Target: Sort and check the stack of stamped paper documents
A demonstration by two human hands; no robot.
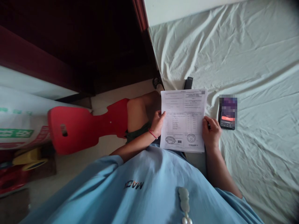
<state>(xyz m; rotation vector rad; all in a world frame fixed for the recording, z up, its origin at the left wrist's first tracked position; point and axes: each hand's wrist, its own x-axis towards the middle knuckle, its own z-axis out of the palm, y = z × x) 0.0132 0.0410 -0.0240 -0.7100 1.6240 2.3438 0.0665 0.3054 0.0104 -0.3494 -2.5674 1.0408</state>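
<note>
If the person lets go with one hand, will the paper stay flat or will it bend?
The paper is probably a thin printed sheet, so it would likely droop. The left hand and right hand hold opposite edges, which seems to keep it flat. It looks light.

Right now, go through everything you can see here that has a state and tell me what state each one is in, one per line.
Paper sheet: unfolded, printed side up, held at both side edges.
Left hand: gripping the sheet's left edge.
Right hand: gripping the sheet's right edge.
Phone: screen lit, lying flat on the bedsheet.
Bedsheet: spread out, wrinkled.
Red plastic chair: tipped on its side on the floor.
</note>
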